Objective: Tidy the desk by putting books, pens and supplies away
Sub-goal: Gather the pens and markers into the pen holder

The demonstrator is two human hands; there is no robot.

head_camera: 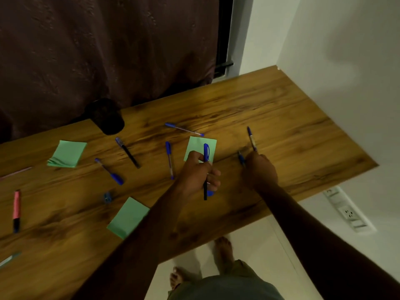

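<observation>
My left hand [198,173] grips a black pen with a blue cap [206,156], upright over a green sticky pad [200,148]. My right hand [260,172] holds a purple-capped pen [251,138] whose cap end points away, and a second blue pen [241,158] shows at its fingers. Several more blue pens lie loose on the wooden desk [281,118]: one far [184,129], one beside my left hand [169,159], two further left [127,152] [109,171]. A black pen holder [106,116] stands at the desk's back edge.
Two more green sticky pads [67,153] [127,217] lie left and near. A small blue sharpener [107,197] and a pink marker [16,210] sit at the left. A dark curtain [108,50] hangs behind the desk; a wall socket [348,213] is at right.
</observation>
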